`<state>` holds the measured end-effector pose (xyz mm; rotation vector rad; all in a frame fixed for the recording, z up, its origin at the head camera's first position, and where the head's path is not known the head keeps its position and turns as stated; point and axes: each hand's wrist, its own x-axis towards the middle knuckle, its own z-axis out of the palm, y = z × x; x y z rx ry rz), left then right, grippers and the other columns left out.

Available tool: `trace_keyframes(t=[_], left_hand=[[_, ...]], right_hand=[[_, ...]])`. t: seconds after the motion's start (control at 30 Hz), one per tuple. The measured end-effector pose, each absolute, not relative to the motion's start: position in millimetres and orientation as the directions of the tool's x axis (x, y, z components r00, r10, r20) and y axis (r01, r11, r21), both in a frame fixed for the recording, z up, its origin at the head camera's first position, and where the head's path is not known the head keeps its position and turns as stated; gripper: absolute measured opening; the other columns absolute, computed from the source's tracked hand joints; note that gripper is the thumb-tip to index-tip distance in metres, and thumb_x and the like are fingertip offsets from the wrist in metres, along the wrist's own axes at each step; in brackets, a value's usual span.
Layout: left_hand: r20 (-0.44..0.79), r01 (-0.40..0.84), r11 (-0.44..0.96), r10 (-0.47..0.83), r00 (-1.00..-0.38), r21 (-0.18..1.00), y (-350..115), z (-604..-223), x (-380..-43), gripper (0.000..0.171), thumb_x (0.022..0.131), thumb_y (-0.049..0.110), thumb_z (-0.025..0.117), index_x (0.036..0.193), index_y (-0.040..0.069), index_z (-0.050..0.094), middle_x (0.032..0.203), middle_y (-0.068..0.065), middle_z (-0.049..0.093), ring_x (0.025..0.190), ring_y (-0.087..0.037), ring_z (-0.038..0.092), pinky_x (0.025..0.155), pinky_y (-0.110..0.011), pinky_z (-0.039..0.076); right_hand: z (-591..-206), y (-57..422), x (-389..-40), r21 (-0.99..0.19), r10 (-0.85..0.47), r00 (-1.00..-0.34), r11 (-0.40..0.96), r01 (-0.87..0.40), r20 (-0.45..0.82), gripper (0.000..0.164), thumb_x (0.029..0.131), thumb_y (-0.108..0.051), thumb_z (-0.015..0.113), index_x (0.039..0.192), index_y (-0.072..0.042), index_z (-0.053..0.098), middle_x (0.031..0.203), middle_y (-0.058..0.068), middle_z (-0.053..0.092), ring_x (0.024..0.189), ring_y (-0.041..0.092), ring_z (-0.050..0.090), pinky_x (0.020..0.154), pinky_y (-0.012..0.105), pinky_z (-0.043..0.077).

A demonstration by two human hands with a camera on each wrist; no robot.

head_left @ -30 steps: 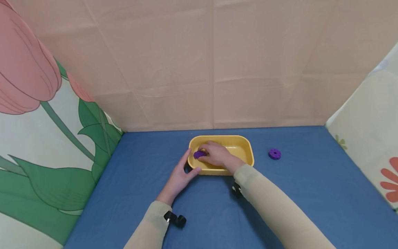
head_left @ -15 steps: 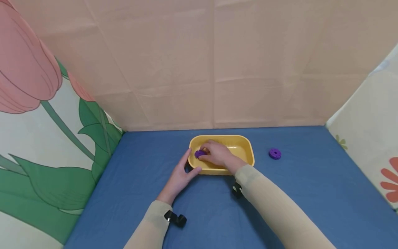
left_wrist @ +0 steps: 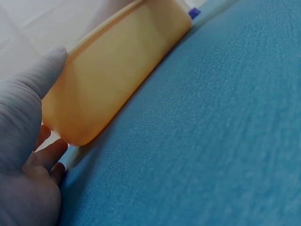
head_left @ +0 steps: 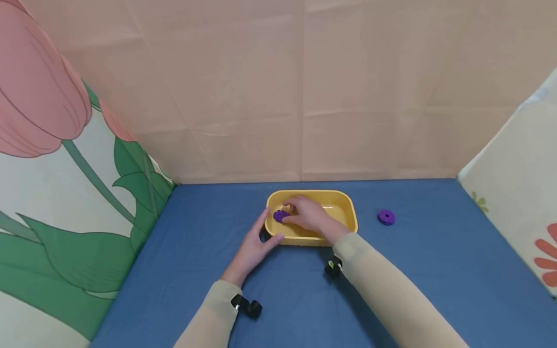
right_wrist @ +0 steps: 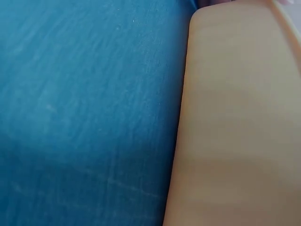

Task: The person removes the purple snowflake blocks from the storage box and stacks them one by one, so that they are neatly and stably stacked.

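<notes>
A yellow plastic tray (head_left: 322, 240) stands on the blue cloth. My left hand (head_left: 250, 251) holds its left end, thumb at the front rim and fingers along the left wall; the left wrist view shows the thumb (left_wrist: 44, 73) on the near wall's edge. Inside, at the left end, lies a purple notched disc (head_left: 280, 216). My right hand (head_left: 310, 215) reaches in over the front rim, its thumb at the disc and its forefinger lifted apart from it. The right wrist view shows the tray's wall (right_wrist: 235, 117), with the right hand out of view.
A second purple notched disc (head_left: 386, 217), with a hole in its middle, lies on the blue cloth (head_left: 435, 261) right of the tray. A beige curtain (head_left: 243, 96) hangs behind, and flower-printed cloths stand at both sides.
My right fingers have spread from their pinch on the disc, which has shifted slightly right and now lies in the tray. The left hand keeps its place at the tray.
</notes>
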<state>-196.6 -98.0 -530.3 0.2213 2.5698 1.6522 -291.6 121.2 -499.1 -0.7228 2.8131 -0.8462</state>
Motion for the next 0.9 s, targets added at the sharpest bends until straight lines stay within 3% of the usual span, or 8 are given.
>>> trace_keyframes(t=[0.13,0.3,0.9], left_hand=[[0.012,0.082,0.416,0.167,-0.986,0.906,-98.2,-530.0,-197.2,0.09,0.104,0.042,0.08,0.176,0.038,0.027,0.18,0.003,0.031,0.166,-0.026,0.026,0.133,-0.06,0.023],[0.036,0.108,0.418,0.176,-0.984,0.902,-99.2,-530.3,-198.7,0.089,0.104,0.039,0.08,0.177,0.034,0.028,0.18,0.001,0.031,0.166,-0.027,0.026,0.132,-0.06,0.024],[0.018,0.084,0.425,0.158,-0.987,0.901,-99.3,-533.3,-198.6,0.09,0.103,0.043,0.081,0.175,0.041,0.028,0.179,0.004,0.031,0.166,-0.027,0.026,0.132,-0.062,0.023]], right_hand=[[-500.0,118.4,-290.6,-0.502,-0.513,-0.858,0.74,-0.447,0.008,0.055,0.1,-0.039,0.085,0.144,-0.009,0.071,0.123,0.009,0.071,0.108,0.026,0.066,0.104,0.047,0.058],[-500.2,115.2,-288.6,-0.454,-0.52,-0.854,0.76,-0.465,0.005,0.052,0.101,-0.041,0.083,0.142,-0.01,0.073,0.133,0.011,0.068,0.117,0.028,0.066,0.111,0.049,0.055],[-502.9,113.5,-288.2,-0.42,-0.508,-0.861,0.778,-0.467,0.018,0.039,0.102,-0.043,0.082,0.13,-0.016,0.077,0.117,0.004,0.066,0.101,0.021,0.063,0.099,0.043,0.057]])
